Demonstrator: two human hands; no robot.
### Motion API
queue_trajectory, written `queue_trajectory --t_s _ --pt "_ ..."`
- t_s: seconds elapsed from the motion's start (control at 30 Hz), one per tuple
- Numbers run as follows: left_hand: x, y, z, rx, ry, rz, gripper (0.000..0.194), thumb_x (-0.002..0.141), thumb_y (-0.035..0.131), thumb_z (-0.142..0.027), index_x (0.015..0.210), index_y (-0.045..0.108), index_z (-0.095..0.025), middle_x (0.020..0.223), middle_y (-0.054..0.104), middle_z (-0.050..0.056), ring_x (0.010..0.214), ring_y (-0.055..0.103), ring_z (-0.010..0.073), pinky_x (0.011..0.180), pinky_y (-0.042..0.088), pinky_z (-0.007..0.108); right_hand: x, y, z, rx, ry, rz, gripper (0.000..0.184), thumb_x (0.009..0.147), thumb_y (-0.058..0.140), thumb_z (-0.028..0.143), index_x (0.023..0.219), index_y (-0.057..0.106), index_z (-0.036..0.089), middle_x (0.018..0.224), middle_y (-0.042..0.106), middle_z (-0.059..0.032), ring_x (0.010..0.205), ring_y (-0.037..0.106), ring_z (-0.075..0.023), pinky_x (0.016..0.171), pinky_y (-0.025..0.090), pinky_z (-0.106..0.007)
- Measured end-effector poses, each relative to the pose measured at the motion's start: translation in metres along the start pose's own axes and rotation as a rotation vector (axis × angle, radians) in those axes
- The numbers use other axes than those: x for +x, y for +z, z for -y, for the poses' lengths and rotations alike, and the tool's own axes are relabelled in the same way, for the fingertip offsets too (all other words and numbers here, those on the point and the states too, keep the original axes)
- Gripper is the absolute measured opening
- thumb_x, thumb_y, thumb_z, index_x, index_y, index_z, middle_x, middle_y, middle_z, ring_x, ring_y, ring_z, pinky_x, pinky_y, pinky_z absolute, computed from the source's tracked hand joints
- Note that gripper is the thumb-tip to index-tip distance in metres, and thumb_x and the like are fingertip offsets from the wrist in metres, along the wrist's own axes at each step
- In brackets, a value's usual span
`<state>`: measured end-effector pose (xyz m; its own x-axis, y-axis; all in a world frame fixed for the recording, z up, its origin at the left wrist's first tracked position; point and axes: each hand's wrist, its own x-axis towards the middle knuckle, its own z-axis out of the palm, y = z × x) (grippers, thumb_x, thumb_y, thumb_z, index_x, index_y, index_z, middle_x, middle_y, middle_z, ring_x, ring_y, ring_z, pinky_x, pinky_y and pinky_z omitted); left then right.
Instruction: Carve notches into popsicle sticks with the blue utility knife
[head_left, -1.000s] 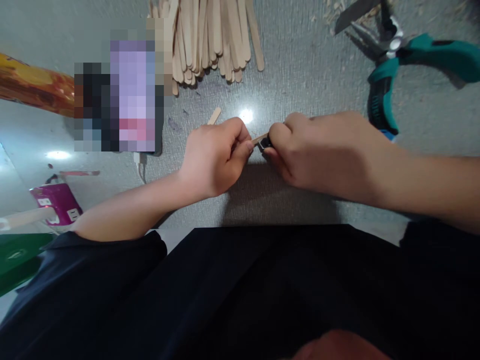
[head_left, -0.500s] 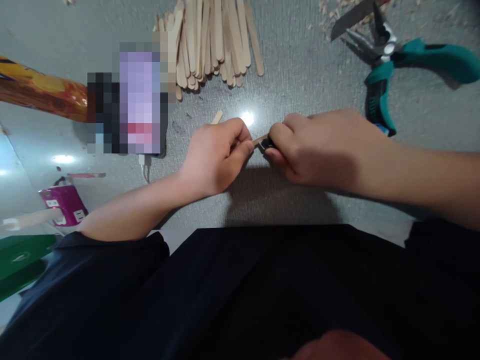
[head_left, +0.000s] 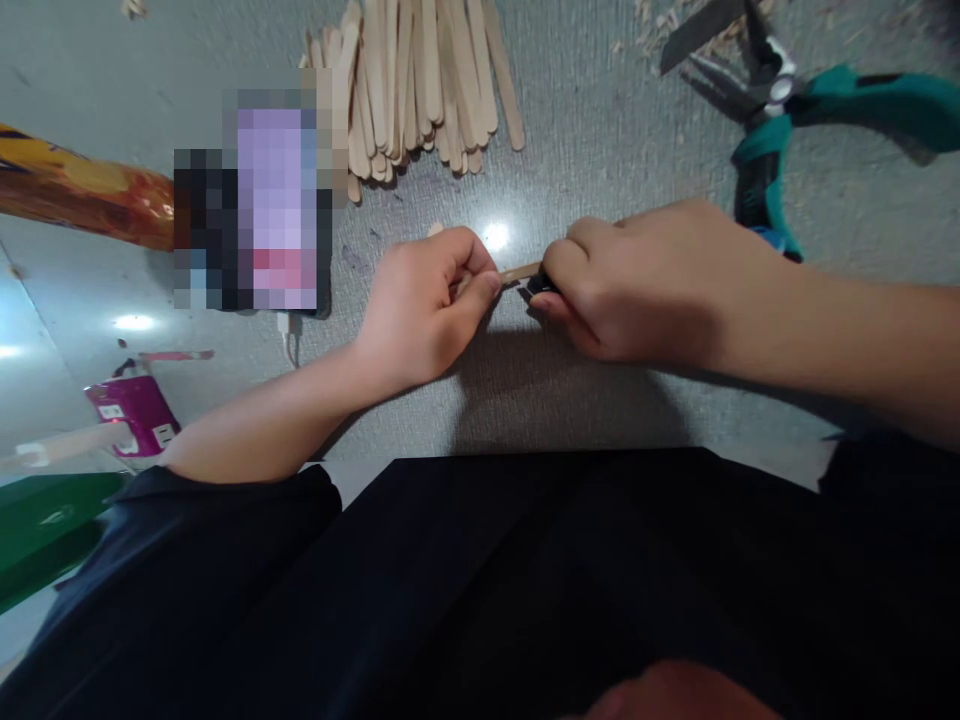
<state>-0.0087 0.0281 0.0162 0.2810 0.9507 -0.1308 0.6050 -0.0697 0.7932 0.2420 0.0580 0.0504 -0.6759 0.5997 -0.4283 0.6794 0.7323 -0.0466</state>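
My left hand (head_left: pixel 431 305) pinches a wooden craft stick (head_left: pixel 520 272) between thumb and fingertips. The stick bridges the short gap between my hands, and its far end goes behind the fingers of my right hand (head_left: pixel 630 285). That hand is closed around a small black cutter (head_left: pixel 538 285), most of it hidden in the fist. A thin edge of the cutter shows beside the stick; whether it touches the wood I cannot tell. Behind the left knuckles peeks the rounded tip of a pale stick (head_left: pixel 435 229).
Many craft sticks (head_left: pixel 420 80) lie piled at the back. Teal-handled pliers (head_left: pixel 780 92) rest at right beside a dark flat blade (head_left: pixel 701 35) and wood shavings. On the left are a blurred-out phone (head_left: pixel 277 200) on a cable, an orange wrapper (head_left: pixel 90 185) and a purple power outlet (head_left: pixel 139 415).
A little more of the stick now shows between my hands, which have moved slightly apart. My left hand covers more of the pale stick tip behind it.
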Motion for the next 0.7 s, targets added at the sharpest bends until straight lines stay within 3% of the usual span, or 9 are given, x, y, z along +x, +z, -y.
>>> queue_trajectory --t_s 0.2,0.47,0.7 --pt "-0.0031 0.0024 -0.0029 0.041 -0.008 -0.007 0.024 0.106 0.072 -0.037 0.086 0.063 -0.026 0.068 0.058 -0.001 0.064 0.051 0.0178 0.065 0.035 0.039 -0.001 -0.0016 0.0057 -0.112 -0.016 0.019 0.074 0.125 0.009 0.047 0.137 0.07 0.008 0.111 0.076 -0.0215 0.078 0.073 -0.0337 0.06 0.026 -0.042" --pt "-0.0074 0.004 -0.0036 0.069 0.004 -0.012 0.025 0.108 0.071 -0.033 0.086 0.061 -0.027 0.061 0.05 -0.004 0.062 0.054 0.0182 0.065 0.038 0.038 -0.0004 0.0009 0.0077 -0.116 -0.001 -0.003 0.078 0.125 0.006 0.047 0.132 0.075 0.011 0.108 0.077 -0.0219 0.075 0.068 -0.0303 0.061 0.027 -0.041" --pt "-0.008 0.0049 -0.0049 0.082 0.009 -0.012 0.027 0.108 0.071 -0.039 0.085 0.063 -0.027 0.063 0.055 -0.002 0.064 0.056 0.0193 0.065 0.039 0.039 -0.0032 -0.0063 0.0054 -0.02 -0.009 0.01 0.078 0.124 0.012 0.046 0.133 0.08 0.008 0.111 0.079 -0.0232 0.073 0.062 -0.0281 0.065 0.027 -0.042"
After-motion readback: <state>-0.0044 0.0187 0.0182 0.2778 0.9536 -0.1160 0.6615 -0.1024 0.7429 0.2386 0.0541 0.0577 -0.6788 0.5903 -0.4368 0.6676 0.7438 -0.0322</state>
